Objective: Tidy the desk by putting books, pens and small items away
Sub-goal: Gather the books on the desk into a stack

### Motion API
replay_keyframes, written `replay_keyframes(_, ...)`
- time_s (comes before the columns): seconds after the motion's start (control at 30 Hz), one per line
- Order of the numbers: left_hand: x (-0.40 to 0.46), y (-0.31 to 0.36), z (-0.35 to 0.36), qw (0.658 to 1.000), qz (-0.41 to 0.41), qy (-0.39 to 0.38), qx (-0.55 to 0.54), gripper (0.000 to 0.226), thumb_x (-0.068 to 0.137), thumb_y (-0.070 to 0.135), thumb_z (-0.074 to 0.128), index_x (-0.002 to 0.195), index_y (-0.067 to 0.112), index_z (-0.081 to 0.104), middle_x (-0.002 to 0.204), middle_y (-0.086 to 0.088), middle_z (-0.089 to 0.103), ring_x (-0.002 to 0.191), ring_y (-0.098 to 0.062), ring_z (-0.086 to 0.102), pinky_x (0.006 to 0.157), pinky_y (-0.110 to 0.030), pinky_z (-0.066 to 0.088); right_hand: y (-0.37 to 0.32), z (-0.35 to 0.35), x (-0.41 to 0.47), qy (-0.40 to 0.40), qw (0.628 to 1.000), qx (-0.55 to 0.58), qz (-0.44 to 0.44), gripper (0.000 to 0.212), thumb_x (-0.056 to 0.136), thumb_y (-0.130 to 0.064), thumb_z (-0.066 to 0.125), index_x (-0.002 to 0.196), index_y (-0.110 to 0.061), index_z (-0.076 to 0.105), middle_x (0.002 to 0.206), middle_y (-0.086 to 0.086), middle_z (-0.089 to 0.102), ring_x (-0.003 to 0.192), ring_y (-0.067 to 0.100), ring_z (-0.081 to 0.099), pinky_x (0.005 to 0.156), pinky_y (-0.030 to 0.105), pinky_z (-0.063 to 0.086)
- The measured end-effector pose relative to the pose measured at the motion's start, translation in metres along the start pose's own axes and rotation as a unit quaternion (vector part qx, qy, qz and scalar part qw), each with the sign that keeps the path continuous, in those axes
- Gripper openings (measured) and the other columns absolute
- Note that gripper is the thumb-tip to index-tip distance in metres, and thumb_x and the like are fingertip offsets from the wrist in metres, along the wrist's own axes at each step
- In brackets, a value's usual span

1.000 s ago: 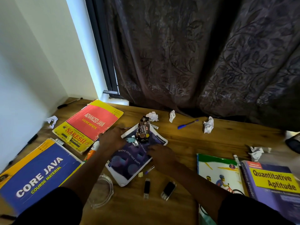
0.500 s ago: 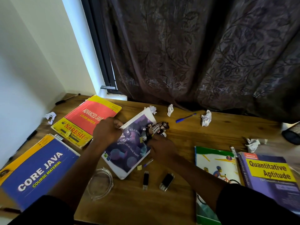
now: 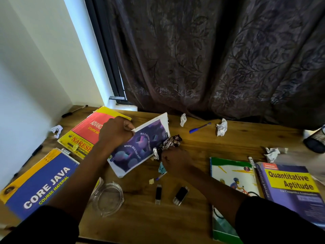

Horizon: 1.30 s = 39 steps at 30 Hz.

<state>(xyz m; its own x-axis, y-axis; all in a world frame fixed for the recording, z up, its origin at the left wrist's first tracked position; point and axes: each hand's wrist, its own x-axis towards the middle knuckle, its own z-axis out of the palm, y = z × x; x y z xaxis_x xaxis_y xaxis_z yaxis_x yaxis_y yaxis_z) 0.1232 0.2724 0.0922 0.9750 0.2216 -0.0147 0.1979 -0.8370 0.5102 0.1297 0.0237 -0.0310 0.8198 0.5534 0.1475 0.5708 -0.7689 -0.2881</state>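
Observation:
My left hand (image 3: pixel 117 131) grips the upper left edge of a purple-covered notebook (image 3: pixel 140 147) and tilts it up off the wooden desk (image 3: pixel 202 148). My right hand (image 3: pixel 175 161) sits at the notebook's right edge with fingers curled, touching a crumpled brown snack wrapper (image 3: pixel 171 142) that has slid off the cover. Foil and teal scraps (image 3: pixel 161 169) lie under that hand. Whether the right hand holds the wrapper is hidden.
Books lie around: Advanced Java (image 3: pixel 88 131), Core Java (image 3: pixel 40 182), a cyclist cover (image 3: pixel 232 176), Quantitative Aptitude (image 3: pixel 292 187). Also a blue pen (image 3: pixel 199 128), paper balls (image 3: pixel 222 127), two USB sticks (image 3: pixel 180 195), a clear glass dish (image 3: pixel 109 198), a mesh pen holder (image 3: pixel 316 140).
The left hand has lifted the notebook's left edge higher, and the snack wrapper has slid off its cover to the right. The right hand has followed the wrapper.

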Motion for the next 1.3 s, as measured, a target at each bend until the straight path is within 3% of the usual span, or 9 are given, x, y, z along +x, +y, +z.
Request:
replay_keyframes(0.13,0.004,-0.001,-0.007,0.999,-0.011,-0.002,-0.033,0.014,0.079,0.022,0.078,0.080,0.036,0.076,0.084,0.012,0.076,0.090,-0.014,0.069,0.080,-0.028,0.050,-0.003,-0.004,0.002,0.010,1.000,0.017,0.021,0.019,0.097,-0.033,0.053,0.098,-0.025,0.070,0.098,-0.004,0.070,0.085,0.014,0.067,0.061,0.025,0.046)
replay_keyframes(0.3,0.008,-0.008,-0.023,0.993,-0.029,-0.002,-0.114,0.020,0.075,0.021,0.085,0.068,0.038,0.075,0.071,0.017,0.072,0.079,-0.010,0.066,0.072,-0.026,0.045,-0.006,-0.004,0.005,0.026,0.998,0.043,0.033,0.016,0.094,-0.032,0.055,0.095,-0.026,0.070,0.095,-0.005,0.071,0.085,0.015,0.068,0.065,0.030,0.055)
replay_keyframes(0.5,0.009,-0.011,-0.048,0.964,-0.079,-0.041,-0.252,0.013,0.077,0.009,0.085,0.078,0.021,0.081,0.073,-0.010,0.076,0.061,-0.020,0.063,0.058,-0.027,0.049,-0.019,-0.001,0.015,0.035,0.965,0.202,0.162,0.036,0.089,-0.057,0.050,0.104,-0.031,0.071,0.099,-0.009,0.075,0.093,0.011,0.069,0.081,0.035,0.056)
replay_keyframes(0.57,0.009,-0.011,-0.053,0.959,-0.084,-0.053,-0.264,0.011,0.079,0.011,0.084,0.088,0.018,0.082,0.082,-0.012,0.078,0.060,-0.017,0.068,0.060,-0.029,0.054,-0.029,-0.003,0.023,0.011,0.918,0.320,0.236,0.046,0.091,-0.065,0.051,0.109,-0.028,0.071,0.102,-0.003,0.073,0.100,0.021,0.069,0.089,0.044,0.056)
replay_keyframes(0.63,0.008,-0.012,-0.055,0.956,-0.084,-0.069,-0.273,0.014,0.083,0.012,0.081,0.097,0.014,0.081,0.090,-0.013,0.079,0.071,-0.024,0.073,0.070,-0.035,0.058,-0.038,-0.010,0.032,-0.041,0.806,0.506,0.305,0.037,0.095,-0.062,0.056,0.103,-0.027,0.068,0.106,0.006,0.072,0.099,0.029,0.070,0.090,0.053,0.059)
replay_keyframes(0.7,0.006,-0.012,-0.056,0.948,-0.089,-0.081,-0.296,0.016,0.085,0.012,0.079,0.101,0.011,0.080,0.096,-0.015,0.078,0.081,-0.031,0.073,0.077,-0.041,0.058,-0.043,-0.019,0.035,-0.088,0.704,0.624,0.327,0.026,0.096,-0.055,0.061,0.104,-0.030,0.063,0.111,0.007,0.071,0.098,0.028,0.071,0.083,0.048,0.062)
replay_keyframes(0.9,0.000,-0.014,-0.051,0.919,-0.104,-0.112,-0.362,0.021,0.087,0.013,0.077,0.107,0.007,0.077,0.102,-0.020,0.076,0.092,-0.039,0.070,0.084,-0.042,0.055,-0.049,-0.023,0.035,-0.110,0.590,0.742,0.299,0.034,0.095,-0.018,0.066,0.129,-0.017,0.064,0.126,0.011,0.071,0.119,0.034,0.065,0.098,0.050,0.054)
replay_keyframes(1.03,-0.001,-0.020,-0.040,0.931,-0.084,-0.069,-0.349,0.014,0.088,0.011,0.076,0.102,0.008,0.077,0.096,-0.019,0.077,0.080,-0.032,0.069,0.068,-0.032,0.055,-0.045,-0.021,0.036,-0.071,0.595,0.744,0.296,0.037,0.098,-0.005,0.062,0.134,-0.014,0.059,0.131,0.014,0.068,0.123,0.036,0.063,0.099,0.056,0.052)
replay_keyframes(1.3,0.003,-0.035,-0.008,0.946,-0.051,-0.030,-0.318,0.003,0.092,0.016,0.074,0.095,0.015,0.073,0.070,0.001,0.076,0.058,-0.011,0.069,0.041,-0.014,0.044,-0.036,-0.023,0.034,-0.014,0.646,0.698,0.308,0.036,0.095,-0.006,0.065,0.121,-0.031,0.063,0.121,-0.002,0.073,0.113,0.026,0.068,0.077,0.041,0.058)
